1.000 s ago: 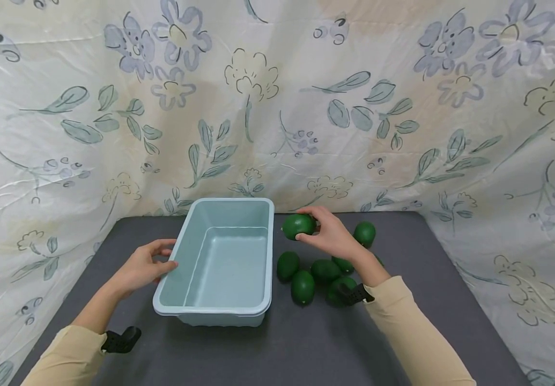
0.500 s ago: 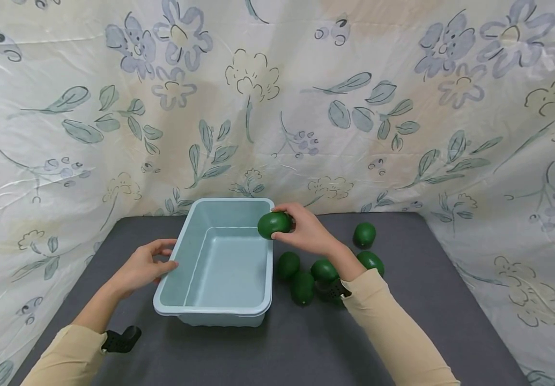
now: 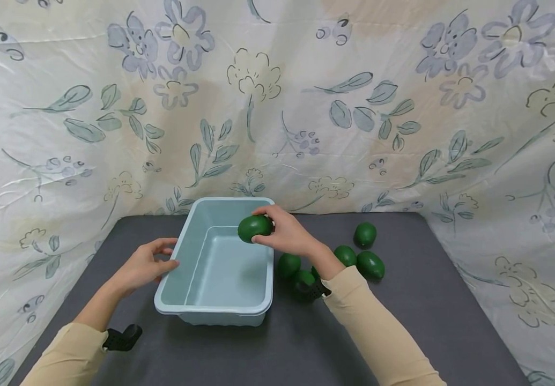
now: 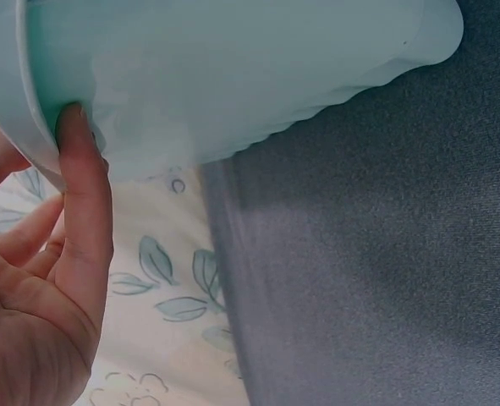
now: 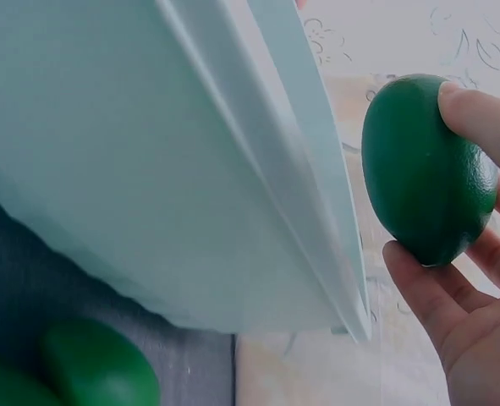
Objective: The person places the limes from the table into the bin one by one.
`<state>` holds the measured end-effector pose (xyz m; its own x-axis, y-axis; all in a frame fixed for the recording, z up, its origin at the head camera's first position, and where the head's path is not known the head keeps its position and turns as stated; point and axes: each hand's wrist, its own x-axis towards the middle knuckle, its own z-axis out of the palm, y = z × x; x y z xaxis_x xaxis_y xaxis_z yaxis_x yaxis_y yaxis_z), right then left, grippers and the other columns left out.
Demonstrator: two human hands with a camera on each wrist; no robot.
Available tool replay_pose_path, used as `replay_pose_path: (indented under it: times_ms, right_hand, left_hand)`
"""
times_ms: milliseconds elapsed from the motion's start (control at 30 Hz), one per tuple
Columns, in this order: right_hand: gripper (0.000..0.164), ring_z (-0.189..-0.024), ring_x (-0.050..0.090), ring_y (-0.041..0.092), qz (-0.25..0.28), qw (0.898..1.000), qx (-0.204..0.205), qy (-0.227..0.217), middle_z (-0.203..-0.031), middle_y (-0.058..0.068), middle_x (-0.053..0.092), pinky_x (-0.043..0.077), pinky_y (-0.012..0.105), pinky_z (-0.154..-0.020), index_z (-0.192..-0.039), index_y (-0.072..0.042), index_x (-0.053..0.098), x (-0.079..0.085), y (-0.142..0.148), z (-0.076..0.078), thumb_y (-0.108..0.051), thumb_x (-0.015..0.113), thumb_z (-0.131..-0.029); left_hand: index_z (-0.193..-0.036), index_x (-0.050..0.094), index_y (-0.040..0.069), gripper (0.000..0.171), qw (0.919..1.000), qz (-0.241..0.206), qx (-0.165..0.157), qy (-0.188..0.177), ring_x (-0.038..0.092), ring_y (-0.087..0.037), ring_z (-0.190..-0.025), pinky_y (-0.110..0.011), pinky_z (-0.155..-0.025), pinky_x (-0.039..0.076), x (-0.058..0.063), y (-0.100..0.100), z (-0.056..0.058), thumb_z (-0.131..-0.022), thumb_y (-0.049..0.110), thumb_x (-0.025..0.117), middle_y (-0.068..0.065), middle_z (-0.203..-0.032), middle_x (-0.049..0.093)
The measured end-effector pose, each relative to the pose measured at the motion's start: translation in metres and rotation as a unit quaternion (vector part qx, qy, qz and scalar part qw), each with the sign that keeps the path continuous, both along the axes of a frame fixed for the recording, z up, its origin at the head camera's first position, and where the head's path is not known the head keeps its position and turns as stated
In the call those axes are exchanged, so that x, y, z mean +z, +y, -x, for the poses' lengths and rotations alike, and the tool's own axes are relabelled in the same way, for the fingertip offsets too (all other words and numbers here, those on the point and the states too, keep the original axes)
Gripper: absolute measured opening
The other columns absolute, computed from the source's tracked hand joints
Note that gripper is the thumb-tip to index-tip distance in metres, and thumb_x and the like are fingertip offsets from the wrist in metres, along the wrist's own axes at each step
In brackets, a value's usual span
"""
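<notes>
A light blue plastic basin [image 3: 212, 310] stands on the dark grey table. My left hand [image 3: 144, 265] pinches the basin's left rim; in the left wrist view a finger [image 4: 85, 194] lies against the wall under the rim. My right hand [image 3: 289, 233] grips a glossy dark green avocado [image 3: 254, 229] between thumb and fingers. That avocado hangs above the right half of the basin, apart from its floor. The right wrist view shows the held avocado [image 5: 423, 169] beyond the basin's rim [image 5: 258, 152]. No avocado is visible inside the basin.
Several more avocados lie right of the basin, among them one at the back [image 3: 365, 235] and one farther right [image 3: 370, 265]. The right forearm partly hides some. A floral cloth [image 3: 277, 107] hangs behind the table [image 3: 431, 300].
My right hand has carried the avocado leftward, from beside the basin across its right rim to over the inside. The left hand has stayed at the left rim.
</notes>
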<state>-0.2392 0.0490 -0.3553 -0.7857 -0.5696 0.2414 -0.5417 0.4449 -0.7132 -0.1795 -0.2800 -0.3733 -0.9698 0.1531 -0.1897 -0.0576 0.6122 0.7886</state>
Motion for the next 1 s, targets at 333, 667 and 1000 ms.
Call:
replay_pose_path:
  times_ms: [333, 667, 1000]
  right_hand:
    - [0.05, -0.093, 0.054, 0.009, -0.005, 1.0, 0.022, -0.003, -0.12, -0.001, 0.051, 0.047, 0.026, -0.078, -0.125, -0.014, 0.048, 0.003, -0.021, -0.002, -0.025, 0.07, -0.082]
    - [0.048, -0.094, 0.054, 0.011, 0.009, 0.998, 0.06, 0.001, -0.121, 0.002, 0.051, 0.047, 0.024, -0.076, -0.125, -0.012, 0.048, 0.006, -0.038, -0.004, -0.022, 0.069, -0.083]
    - [0.053, -0.111, 0.051, 0.015, -0.013, 0.998, 0.063, -0.006, -0.13, 0.003, 0.048, 0.043, 0.027, -0.089, -0.132, -0.011, 0.044, 0.007, -0.038, -0.008, -0.024, 0.066, -0.085]
  left_hand:
    - [-0.14, 0.03, 0.001, 0.064, 1.0, -0.006, 0.002, -0.005, 0.06, -0.021, -0.08, -0.035, -0.06, 0.053, 0.002, 0.001, 0.0, -0.087, 0.015, 0.062, -0.023, -0.117, 0.045]
    - [-0.14, 0.03, 0.001, 0.064, 1.0, -0.005, 0.002, -0.005, 0.06, -0.021, -0.08, -0.035, -0.06, 0.052, 0.002, 0.001, -0.001, -0.087, 0.015, 0.062, -0.023, -0.117, 0.045]
    - [-0.14, 0.03, 0.001, 0.063, 1.0, -0.001, 0.003, 0.0, 0.06, -0.021, -0.081, -0.035, -0.06, 0.053, 0.002, 0.002, -0.001, -0.087, 0.014, 0.062, -0.023, -0.116, 0.046]
